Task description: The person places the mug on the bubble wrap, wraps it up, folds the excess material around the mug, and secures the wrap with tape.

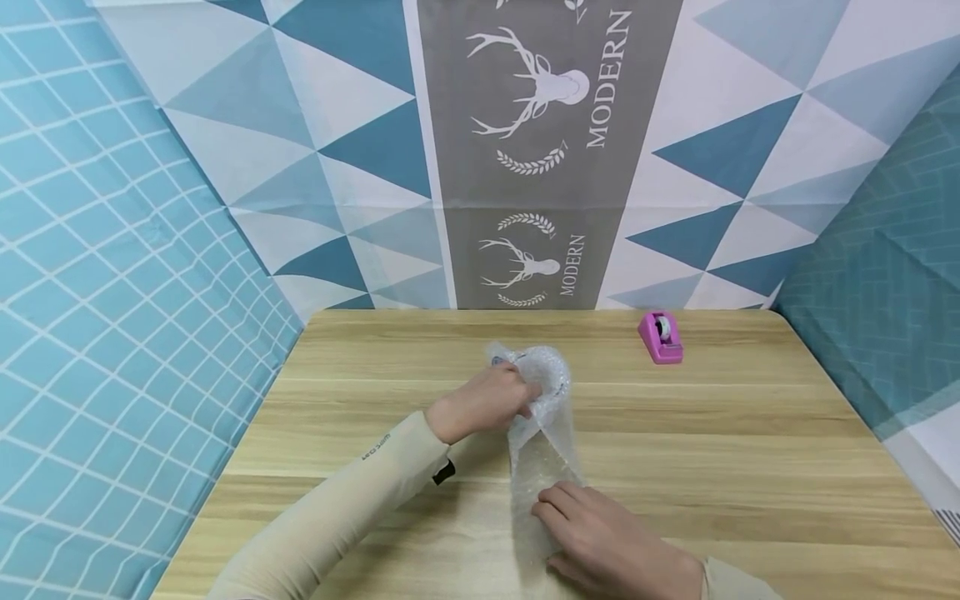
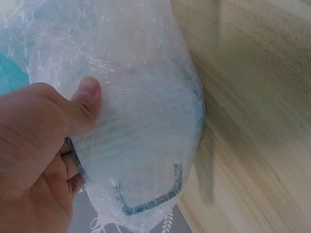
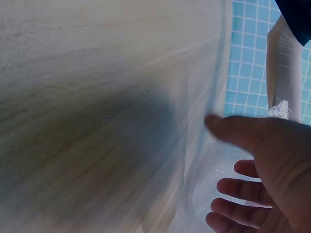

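Note:
My left hand (image 1: 487, 400) grips a bundle in clear bubble wrap (image 1: 553, 367) near the middle of the table. In the left wrist view, the thumb of the left hand (image 2: 43, 145) presses on the wrapped face, with fingers behind its edge. A dark, angular U-shaped line (image 2: 150, 204) shows through the wrap; the thing inside is blurred by the bubbles. From the bundle, a loose tail of bubble wrap (image 1: 543, 471) runs toward the table's front. My right hand (image 1: 607, 537) rests at this tail. In the right wrist view, the right hand (image 3: 277, 165) has its thumb out and fingers loosely bent beside the wrap (image 3: 209, 189).
A pink tape dispenser (image 1: 662, 337) with a roll in it stands at the back right of the wooden table (image 1: 712, 467). Patterned cloth (image 1: 360, 167) hangs behind the table, and blue tile-print cloth (image 1: 112, 275) hangs along the left side.

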Tool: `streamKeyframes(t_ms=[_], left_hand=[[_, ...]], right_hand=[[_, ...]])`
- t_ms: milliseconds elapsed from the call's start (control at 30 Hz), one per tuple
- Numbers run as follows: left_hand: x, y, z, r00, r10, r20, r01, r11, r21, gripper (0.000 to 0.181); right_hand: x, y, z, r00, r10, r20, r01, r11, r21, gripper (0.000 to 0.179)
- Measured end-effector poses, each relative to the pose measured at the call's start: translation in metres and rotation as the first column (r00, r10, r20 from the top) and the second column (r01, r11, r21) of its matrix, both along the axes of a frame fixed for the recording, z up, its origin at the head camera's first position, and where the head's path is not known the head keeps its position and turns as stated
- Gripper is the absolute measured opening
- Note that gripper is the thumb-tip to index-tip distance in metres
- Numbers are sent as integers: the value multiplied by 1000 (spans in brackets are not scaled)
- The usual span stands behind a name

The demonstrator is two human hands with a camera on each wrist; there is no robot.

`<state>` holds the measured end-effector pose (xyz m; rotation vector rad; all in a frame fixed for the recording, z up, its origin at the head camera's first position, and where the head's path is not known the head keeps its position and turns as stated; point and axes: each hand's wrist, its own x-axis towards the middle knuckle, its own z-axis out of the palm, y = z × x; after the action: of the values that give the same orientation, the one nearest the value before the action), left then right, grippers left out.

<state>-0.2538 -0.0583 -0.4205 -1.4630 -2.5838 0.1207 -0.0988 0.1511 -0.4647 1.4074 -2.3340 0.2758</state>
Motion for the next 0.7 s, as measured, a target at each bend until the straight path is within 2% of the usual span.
streamKeyframes(t_ms=[100, 200, 267, 433, 600, 700], left_hand=[[0, 0, -1, 1000, -2, -5, 2, 1000, -1, 18], [0, 0, -1, 1000, 6, -4, -6, 1000, -12, 18], [0, 0, -2, 1000, 9, -5, -9, 1000, -15, 18], [0, -1, -1, 1000, 4, -2, -4, 1000, -4, 17], [0, -1, 0, 1000, 10, 17, -10, 1000, -8, 16], [-1, -2, 0, 1000, 8, 18, -7, 1000, -7, 16]], right_hand=[[-2, -3, -5, 997, -5, -76, 2, 999, -38, 43], [-2, -2, -5, 997, 4, -78, -7, 999, -38, 31], [-2, 1, -3, 999, 22, -48, -22, 1000, -9, 26], [-2, 12, 5, 999, 50, -4, -50, 997, 55, 33], [-4, 16, 14, 999, 26, -45, -26, 1000, 11, 53], [-6, 18, 20, 998, 7, -56, -8, 1000, -6, 58]])
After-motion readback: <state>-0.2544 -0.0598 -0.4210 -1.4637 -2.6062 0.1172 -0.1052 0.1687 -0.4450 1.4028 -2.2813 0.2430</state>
